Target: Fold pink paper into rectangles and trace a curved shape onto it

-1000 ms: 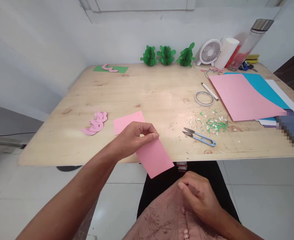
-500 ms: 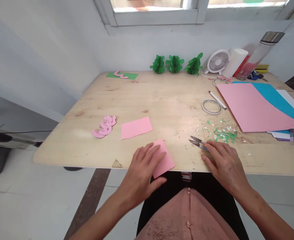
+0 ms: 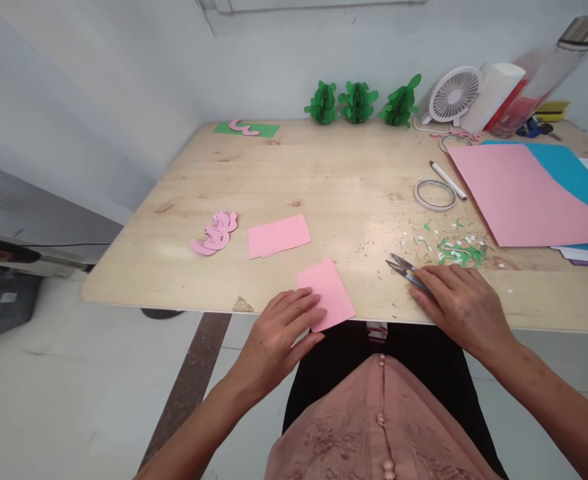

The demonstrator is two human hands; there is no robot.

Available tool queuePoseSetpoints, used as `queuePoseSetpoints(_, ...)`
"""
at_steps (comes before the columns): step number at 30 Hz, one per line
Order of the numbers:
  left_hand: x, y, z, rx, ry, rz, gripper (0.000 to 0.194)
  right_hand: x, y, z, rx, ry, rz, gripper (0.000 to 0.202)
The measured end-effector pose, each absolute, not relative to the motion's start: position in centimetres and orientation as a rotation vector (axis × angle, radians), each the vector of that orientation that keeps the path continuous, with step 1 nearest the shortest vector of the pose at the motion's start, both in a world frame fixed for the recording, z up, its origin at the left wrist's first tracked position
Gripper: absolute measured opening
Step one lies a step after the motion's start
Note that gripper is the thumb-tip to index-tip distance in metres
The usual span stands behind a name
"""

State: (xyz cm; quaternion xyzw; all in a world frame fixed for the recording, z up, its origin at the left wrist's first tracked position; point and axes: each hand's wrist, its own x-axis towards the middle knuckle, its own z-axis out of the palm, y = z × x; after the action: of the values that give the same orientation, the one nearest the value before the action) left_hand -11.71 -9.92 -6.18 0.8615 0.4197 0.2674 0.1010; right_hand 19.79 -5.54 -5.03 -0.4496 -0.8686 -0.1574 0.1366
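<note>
A pink paper piece (image 3: 333, 293) lies at the table's front edge. My left hand (image 3: 287, 327) rests its stretched fingers on the paper's lower left side, the thumb apart from them near the table edge. My right hand (image 3: 461, 300) has its fingers over the handles of small thread snips (image 3: 401, 265), whose pointed blades lie spread toward the left. The palm hides most of the handles. Behind the paper sits a pink rectangular stack (image 3: 279, 237). Left of that is a pile of curved pink cutouts (image 3: 215, 233).
Green and white scraps (image 3: 461, 252) are scattered beyond my right hand. Near them are a tape roll (image 3: 435, 195), a white pen (image 3: 448, 180) and large coloured sheets (image 3: 529, 193). Green paper figures (image 3: 358, 103), a small fan (image 3: 455, 95) and a bottle (image 3: 544, 83) stand along the wall.
The view has tipped downward, so the table sits higher in it. My left hand has drawn back toward the pink paper's lower left side, uncovering more of it. My right hand stays at the snips.
</note>
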Motion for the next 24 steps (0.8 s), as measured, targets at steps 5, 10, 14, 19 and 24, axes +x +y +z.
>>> queuePoseSetpoints(5, -12.2, -9.2, -5.8, 2.452, 1.149, 0.899, 0.007, 19.3, -5.6, -4.6, -1.321, -2.538, -0.52, 0.016)
queuePoseSetpoints(10, -11.7, -7.9, -5.8, 2.345, 1.167, 0.938, 0.008, 19.2, -5.2, -4.8, -1.302, -2.517, -0.582, 0.015)
queuePoseSetpoints(14, -9.7, -6.1, -5.8, 2.09, 1.284, 1.004, 0.012, 19.2, -5.0, -5.4, -1.438, -2.331, -0.455, 0.016)
queuePoseSetpoints(19, -6.9, -4.2, -6.2, 2.003, 1.23, 1.041, 0.014, 18.1, -6.2, -5.1, -1.757, -1.793, 0.352, 0.014)
queuePoseSetpoints(24, -6.8, -3.0, -6.2, 2.178, 1.07, 0.889, 0.014, 16.1, -7.8, -4.6, -1.562, -1.23, 1.178, 0.024)
